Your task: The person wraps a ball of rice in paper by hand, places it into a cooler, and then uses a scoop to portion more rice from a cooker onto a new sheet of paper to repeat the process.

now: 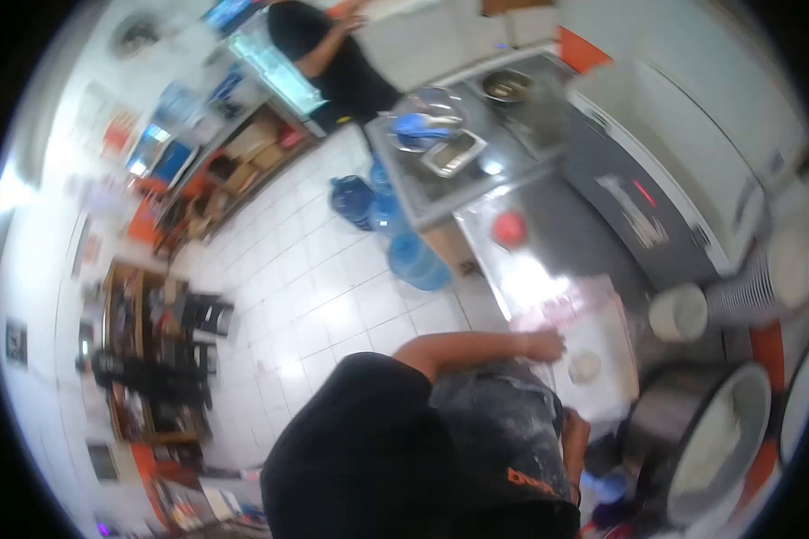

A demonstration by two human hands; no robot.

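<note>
White and rounded, the lump [585, 367] sits on a pale sheet [613, 337], between some pink plastic [573, 304] and a big pot [649, 422]. We judge it soft, fairly light and perhaps tacky, like dough, so a hard pinch would likely dent it; cupping it from beneath or around its sides seems the kindest hold. Its outline is near round: we find no clear long axis and no end that points anywhere.

Our left hand [541, 346] reaches in just beside the lump, over the sheet's near edge; blur keeps us from telling whether the fingers touch or pinch anything. Our right hand [573, 426] is low against the apron [499, 418], partly hidden, and we cannot tell its grip either.
</note>
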